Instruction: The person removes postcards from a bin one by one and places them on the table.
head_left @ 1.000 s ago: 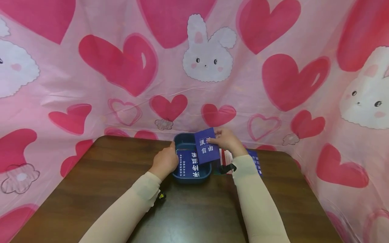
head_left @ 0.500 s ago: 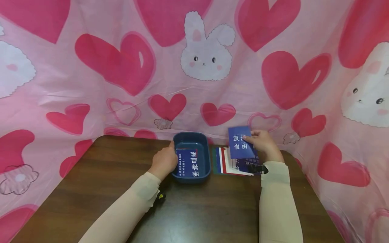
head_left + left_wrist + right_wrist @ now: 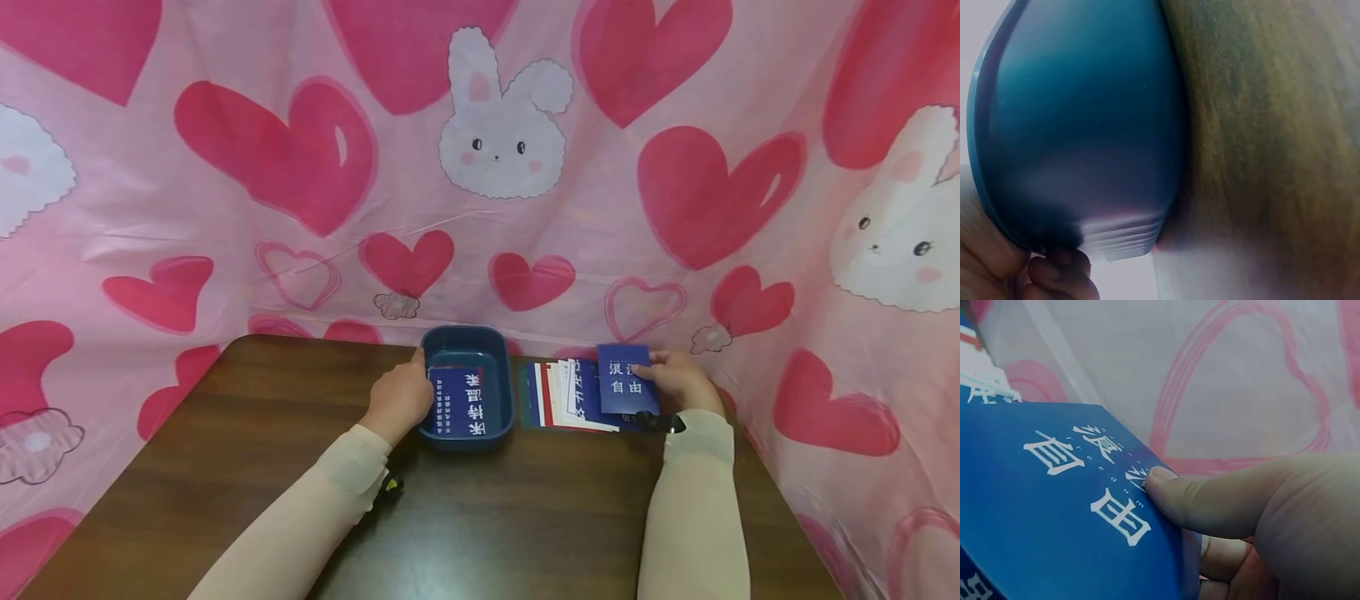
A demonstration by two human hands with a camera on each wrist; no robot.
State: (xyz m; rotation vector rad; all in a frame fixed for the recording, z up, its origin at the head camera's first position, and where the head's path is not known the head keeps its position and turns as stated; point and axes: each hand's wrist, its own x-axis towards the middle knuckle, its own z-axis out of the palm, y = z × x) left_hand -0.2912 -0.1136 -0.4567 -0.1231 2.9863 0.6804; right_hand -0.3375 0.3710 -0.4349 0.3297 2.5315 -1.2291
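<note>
My left hand (image 3: 397, 402) grips the left rim of a dark blue plastic tub (image 3: 497, 375); in the left wrist view its fingers (image 3: 1060, 272) curl at the tub's edge. A blue card (image 3: 453, 396) with white characters lies inside the tub. My right hand (image 3: 681, 382) pinches another blue card (image 3: 621, 402) with white characters by its right edge. The thumb (image 3: 1210, 500) lies on top of this card in the right wrist view. Beneath and left of it, an overlapping row of cards (image 3: 558, 398) in green, red, white and blue lies on the table.
The brown wooden table (image 3: 480, 525) carries the tub and the cards near its back edge. A pink cloth (image 3: 315, 200) with hearts and rabbits hangs behind and along the sides. The row of cards sits just right of the tub.
My right hand has carried the held card from over the tub to the right, then lowered it over the right end of the card row. My left hand stays at the tub's rim.
</note>
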